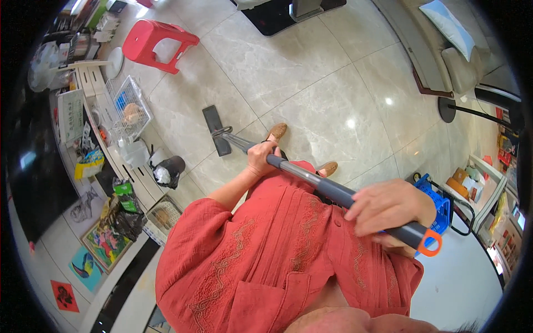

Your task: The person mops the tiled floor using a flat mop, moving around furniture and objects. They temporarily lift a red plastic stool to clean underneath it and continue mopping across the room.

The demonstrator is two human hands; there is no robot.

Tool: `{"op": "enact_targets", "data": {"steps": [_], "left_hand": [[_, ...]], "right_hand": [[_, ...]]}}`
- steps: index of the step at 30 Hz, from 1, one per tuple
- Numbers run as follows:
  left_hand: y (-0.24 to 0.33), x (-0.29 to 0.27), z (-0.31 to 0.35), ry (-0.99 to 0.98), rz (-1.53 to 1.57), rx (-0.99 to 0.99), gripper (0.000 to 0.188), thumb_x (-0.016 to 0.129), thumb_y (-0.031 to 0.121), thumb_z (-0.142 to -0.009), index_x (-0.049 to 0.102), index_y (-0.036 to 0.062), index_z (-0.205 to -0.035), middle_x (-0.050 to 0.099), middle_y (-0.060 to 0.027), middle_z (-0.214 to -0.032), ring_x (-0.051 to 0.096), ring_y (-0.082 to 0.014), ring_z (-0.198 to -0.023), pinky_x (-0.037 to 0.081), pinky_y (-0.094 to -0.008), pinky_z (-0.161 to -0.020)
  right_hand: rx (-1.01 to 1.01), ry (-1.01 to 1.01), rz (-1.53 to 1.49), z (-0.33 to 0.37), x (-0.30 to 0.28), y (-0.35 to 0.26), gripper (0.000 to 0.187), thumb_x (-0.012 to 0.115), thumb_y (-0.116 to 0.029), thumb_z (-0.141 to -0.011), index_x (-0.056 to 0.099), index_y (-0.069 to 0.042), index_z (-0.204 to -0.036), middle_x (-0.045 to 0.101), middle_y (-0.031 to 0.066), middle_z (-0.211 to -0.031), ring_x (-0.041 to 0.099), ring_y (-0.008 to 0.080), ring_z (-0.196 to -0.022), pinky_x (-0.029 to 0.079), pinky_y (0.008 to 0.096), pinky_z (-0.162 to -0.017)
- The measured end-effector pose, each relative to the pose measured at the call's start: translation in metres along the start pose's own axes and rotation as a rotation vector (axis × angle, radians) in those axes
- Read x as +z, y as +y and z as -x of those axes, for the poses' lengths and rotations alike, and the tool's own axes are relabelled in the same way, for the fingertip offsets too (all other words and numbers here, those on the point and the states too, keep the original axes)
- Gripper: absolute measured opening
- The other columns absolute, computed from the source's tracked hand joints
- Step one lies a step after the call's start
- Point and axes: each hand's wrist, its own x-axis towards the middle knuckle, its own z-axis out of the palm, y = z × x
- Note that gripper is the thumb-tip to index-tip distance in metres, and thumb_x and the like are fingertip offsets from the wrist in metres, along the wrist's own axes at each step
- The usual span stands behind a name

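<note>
A flat mop with a grey handle slants across my body from lower right to upper left. Its dark rectangular head lies on the tiled floor to the left of my feet. Low on the pole, my left hand is wrapped round the grey shaft. My right hand, slightly blurred, lies over the thick upper grip with its fingers curled round it. Past that hand the handle ends in an orange hanging loop.
At upper left stands a red plastic stool. A white wire basket and a bin with a black bag sit by the left cabinet. A blue basket is at right, below a lamp base and sofa.
</note>
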Motion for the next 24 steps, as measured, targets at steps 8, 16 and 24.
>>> {"op": "enact_targets", "data": {"steps": [8, 16, 24], "left_hand": [[0.111, 0.148, -0.018, -0.084, 0.029, 0.337, 0.016, 0.073, 0.02, -0.073, 0.068, 0.0111, -0.084, 0.063, -0.0091, -0.063, 0.064, -0.0276, -0.056, 0.05, -0.0396, -0.05], [0.254, 0.297, -0.08, -0.284, 0.154, 0.677, 0.018, 0.072, 0.024, -0.075, 0.066, 0.0107, -0.085, 0.065, -0.0097, -0.065, 0.064, -0.0311, -0.057, 0.051, -0.0413, -0.051], [0.264, 0.243, -0.084, -0.32, 0.06, 0.541, 0.014, 0.069, 0.022, -0.078, 0.064, 0.0105, -0.084, 0.064, -0.014, -0.068, 0.063, -0.0368, -0.063, 0.051, -0.0452, -0.058]], "right_hand": [[0.173, 0.896, 0.249, 0.199, 0.088, -0.053, 0.018, 0.068, -0.011, -0.062, 0.07, 0.004, -0.071, 0.066, 0.0144, -0.065, 0.07, 0.0348, -0.074, 0.053, 0.0471, -0.083], [0.363, 1.146, 0.609, 0.343, 0.162, -0.098, 0.023, 0.068, -0.014, -0.058, 0.07, 0.002, -0.074, 0.068, 0.0151, -0.07, 0.069, 0.0362, -0.078, 0.051, 0.0496, -0.087], [-0.048, 0.8, 0.585, 0.351, 0.109, -0.104, 0.025, 0.071, -0.016, -0.06, 0.067, 0.003, -0.075, 0.068, 0.0141, -0.071, 0.07, 0.0345, -0.074, 0.053, 0.045, -0.079]]}}
